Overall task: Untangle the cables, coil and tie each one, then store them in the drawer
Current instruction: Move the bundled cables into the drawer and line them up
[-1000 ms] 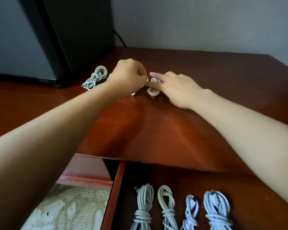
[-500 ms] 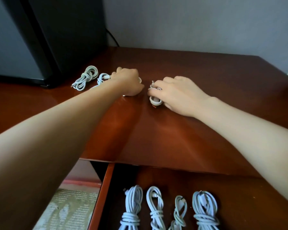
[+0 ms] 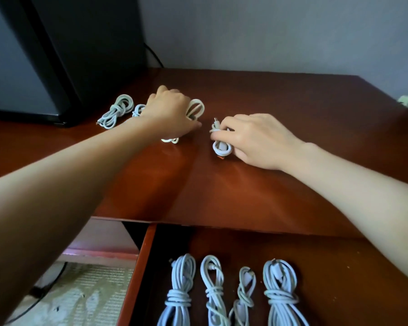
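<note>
Head view, and I've got the desk top (image 3: 245, 189) spread wide in front of me, with the open drawer (image 3: 144, 267) below its near edge and four tied bundles (image 3: 180, 292) lying side by side in it. There's a dark monitor (image 3: 80, 55) back left, one tied coil (image 3: 116, 111) resting near its base, and a partly hidden coil (image 3: 138, 109) just right of that. My left hand (image 3: 170, 111) is curled down over a looped cable (image 3: 196, 108), gripping it, loops poking out to the right and under my palm. My right hand (image 3: 257, 137) pinches the small coil (image 3: 220, 148) against the wood, its plug (image 3: 216, 123) sticking up past my fingertips. To do this well, I reckon I should squeeze each bundle across its wraps so nothing springs loose, lift straight up, then lay them in the drawer beside the row.
</note>
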A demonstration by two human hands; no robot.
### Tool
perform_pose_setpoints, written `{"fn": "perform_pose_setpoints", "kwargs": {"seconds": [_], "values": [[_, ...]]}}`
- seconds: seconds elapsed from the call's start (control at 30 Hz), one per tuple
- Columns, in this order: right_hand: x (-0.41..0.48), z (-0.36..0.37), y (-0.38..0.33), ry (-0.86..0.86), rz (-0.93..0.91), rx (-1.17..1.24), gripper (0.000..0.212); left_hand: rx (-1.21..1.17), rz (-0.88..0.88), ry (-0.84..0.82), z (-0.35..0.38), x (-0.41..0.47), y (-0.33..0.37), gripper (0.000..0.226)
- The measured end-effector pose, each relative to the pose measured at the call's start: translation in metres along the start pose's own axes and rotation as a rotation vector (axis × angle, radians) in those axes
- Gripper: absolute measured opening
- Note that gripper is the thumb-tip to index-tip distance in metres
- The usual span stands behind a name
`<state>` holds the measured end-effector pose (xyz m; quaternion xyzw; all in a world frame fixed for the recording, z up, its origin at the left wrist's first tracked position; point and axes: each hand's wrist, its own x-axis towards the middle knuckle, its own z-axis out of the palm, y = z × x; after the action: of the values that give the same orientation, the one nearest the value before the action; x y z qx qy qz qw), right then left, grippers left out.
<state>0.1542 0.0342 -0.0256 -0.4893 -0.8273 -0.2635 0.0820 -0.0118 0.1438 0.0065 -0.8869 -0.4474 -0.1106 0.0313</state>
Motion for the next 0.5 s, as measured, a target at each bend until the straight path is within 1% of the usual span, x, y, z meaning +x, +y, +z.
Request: {"fn": "perform_pose_setpoints", "kwargs": {"seconds": [0.23, 0.3, 0.33, 0.4, 0.5], "values": [[-0.029, -0.035, -0.003, 0.016, 0.014, 0.046, 0.032, -0.176, 0.086, -0.042, -0.034, -0.032, 0.026, 0.055], [-0.045, -0.051, -0.005, -0.013, 0.01, 0.057, 0.029, -0.222, 0.093, -0.13, -0.045, -0.047, 0.04, 0.061], [-0.054, -0.058, -0.006, -0.037, 0.012, 0.067, 0.029, -0.249, 0.087, -0.198, -0.051, -0.056, 0.048, 0.06], [-0.075, -0.074, -0.008, -0.079, 0.032, 0.113, 0.031, -0.283, 0.091, -0.332, -0.057, -0.075, 0.064, 0.052], [-0.106, -0.089, -0.007, -0.181, 0.173, 0.228, 0.031, -0.335, 0.135, -0.462, -0.054, -0.107, 0.088, 0.041]]}}
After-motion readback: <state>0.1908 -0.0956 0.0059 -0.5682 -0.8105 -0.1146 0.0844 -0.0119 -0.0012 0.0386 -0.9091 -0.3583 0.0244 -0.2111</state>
